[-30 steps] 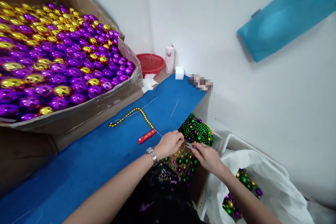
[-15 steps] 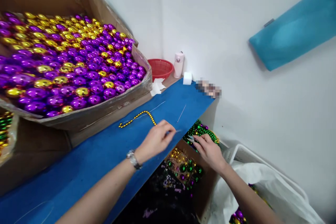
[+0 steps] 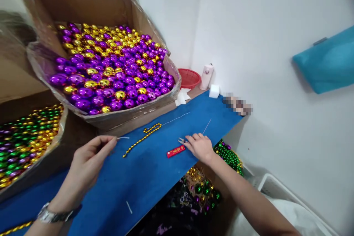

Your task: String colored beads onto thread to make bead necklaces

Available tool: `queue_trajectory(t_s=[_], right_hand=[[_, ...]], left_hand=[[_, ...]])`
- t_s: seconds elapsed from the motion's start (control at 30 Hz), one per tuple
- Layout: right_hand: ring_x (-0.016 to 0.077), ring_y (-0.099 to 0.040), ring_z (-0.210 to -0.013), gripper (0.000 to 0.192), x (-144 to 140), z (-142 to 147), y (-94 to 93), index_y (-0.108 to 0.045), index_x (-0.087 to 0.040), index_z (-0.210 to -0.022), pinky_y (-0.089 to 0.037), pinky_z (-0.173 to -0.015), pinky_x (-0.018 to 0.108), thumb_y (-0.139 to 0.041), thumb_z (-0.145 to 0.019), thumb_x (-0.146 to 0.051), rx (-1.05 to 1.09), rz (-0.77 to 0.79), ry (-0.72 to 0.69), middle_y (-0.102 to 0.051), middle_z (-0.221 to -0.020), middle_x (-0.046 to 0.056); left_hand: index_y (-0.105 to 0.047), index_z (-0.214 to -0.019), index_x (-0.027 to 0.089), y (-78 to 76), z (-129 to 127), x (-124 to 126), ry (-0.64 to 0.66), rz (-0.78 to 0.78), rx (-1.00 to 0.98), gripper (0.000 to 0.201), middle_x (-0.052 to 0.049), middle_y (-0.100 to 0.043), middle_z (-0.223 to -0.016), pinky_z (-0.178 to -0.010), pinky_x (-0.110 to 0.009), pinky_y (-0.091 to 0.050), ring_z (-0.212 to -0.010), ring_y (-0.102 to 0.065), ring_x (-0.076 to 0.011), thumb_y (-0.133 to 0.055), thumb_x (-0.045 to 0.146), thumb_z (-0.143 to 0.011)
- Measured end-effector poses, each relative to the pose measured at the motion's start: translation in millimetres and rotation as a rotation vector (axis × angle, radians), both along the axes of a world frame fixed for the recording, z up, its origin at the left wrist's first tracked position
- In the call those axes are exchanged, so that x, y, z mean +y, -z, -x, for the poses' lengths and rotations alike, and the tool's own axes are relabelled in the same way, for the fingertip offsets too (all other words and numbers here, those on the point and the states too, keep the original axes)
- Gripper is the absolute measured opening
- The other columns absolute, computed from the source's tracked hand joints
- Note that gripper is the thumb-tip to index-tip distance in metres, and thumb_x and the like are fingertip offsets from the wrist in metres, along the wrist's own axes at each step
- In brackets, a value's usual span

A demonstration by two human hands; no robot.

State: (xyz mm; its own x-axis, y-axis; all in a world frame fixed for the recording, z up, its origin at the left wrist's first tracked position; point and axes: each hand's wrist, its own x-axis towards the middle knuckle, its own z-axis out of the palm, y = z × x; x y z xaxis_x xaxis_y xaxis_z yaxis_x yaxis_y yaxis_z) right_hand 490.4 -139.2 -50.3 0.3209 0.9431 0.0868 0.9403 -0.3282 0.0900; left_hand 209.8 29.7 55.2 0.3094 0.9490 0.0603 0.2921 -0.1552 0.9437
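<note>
Since the earlier frames: both hands have parted; the left hand has swung out to the left along the blue cloth, the right hand has come up from the bead pile onto the cloth, and the view has turned left, bringing a second box into sight.

Head view, contents:
- Left hand (image 3: 85, 164), wristwatch (image 3: 51, 215) on the wrist; thumb and forefinger closed in a pinch grip on a thin needle (image 3: 123, 138), held just above the cloth.
- Right hand (image 3: 199, 146), laid flat on the table; fingertips touch small scissors (image 3: 181, 140). Grip not closed around them.
- Gold bead strand (image 3: 142, 138), lying on the cloth between the hands, a pale thread (image 3: 177, 118) running on from its far end.
- Red lighter (image 3: 176, 151), just beside the right hand.
- Blue cloth (image 3: 138, 180), covering the table.
- Large cardboard box (image 3: 91, 3) of purple and gold balls, behind the strand.
- Second box (image 3: 59, 132), far left, with green and gold beads.
- Red basket (image 3: 189, 78), pink bottle (image 3: 206, 76), white block (image 3: 214, 91), far corner.
- Green bead pile (image 3: 229, 155), below the table edge.
</note>
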Motion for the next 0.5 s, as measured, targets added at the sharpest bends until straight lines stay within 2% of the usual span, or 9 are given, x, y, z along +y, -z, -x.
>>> queue_trajectory(t_s=[0.1,0.2,0.37,0.5], right_hand=[[0.0184,-0.057,-0.095,0.029,-3.5,-22.6,-2.7,-0.052,-0.021,-0.120,-0.048,-0.080,0.037,-0.049,-0.094,-0.033,-0.074,0.068,-0.025,-0.058,-0.109,0.005],[0.0189,-0.058,-0.097,0.026,-13.1,-48.0,-5.4,-0.055,-0.017,-0.115,-0.049,-0.083,0.039,-0.053,-0.092,-0.029,-0.134,0.121,-0.069,-0.057,-0.112,0.006],[0.0203,-0.058,-0.094,0.014,-16.2,-64.7,-5.1,-0.061,-0.015,-0.101,-0.047,-0.079,0.036,-0.054,-0.089,-0.012,-0.141,0.097,-0.187,-0.063,-0.102,0.007],[0.0229,-0.058,-0.092,0.019,-3.7,-47.4,-12.9,-0.063,-0.015,-0.097,-0.044,-0.074,0.033,-0.050,-0.086,-0.005,-0.082,-0.028,-0.203,-0.064,-0.103,0.013]], left_hand=[[-0.064,-0.079,0.016,20.7,14.4,-11.2,0.038,0.291,-0.225,0.025,0.002,-0.055,-0.066,-0.058,-0.020,-0.039,-0.062,-0.047,-0.0103,-0.075,0.034,-0.066],[-0.064,-0.078,0.015,32.5,16.7,-29.3,0.059,0.463,-0.361,0.026,0.003,-0.051,-0.064,-0.048,-0.018,-0.035,-0.052,-0.037,-0.0057,-0.077,0.033,-0.065],[-0.064,-0.080,0.013,39.3,11.0,-55.1,0.109,0.633,-0.443,0.022,0.001,-0.054,-0.073,-0.042,-0.016,-0.027,-0.048,-0.029,-0.0015,-0.072,0.032,-0.072],[-0.064,-0.082,0.013,40.1,11.5,-64.0,0.090,0.662,-0.496,0.020,0.002,-0.053,-0.074,-0.042,-0.015,-0.025,-0.046,-0.025,-0.0002,-0.069,0.032,-0.076]])
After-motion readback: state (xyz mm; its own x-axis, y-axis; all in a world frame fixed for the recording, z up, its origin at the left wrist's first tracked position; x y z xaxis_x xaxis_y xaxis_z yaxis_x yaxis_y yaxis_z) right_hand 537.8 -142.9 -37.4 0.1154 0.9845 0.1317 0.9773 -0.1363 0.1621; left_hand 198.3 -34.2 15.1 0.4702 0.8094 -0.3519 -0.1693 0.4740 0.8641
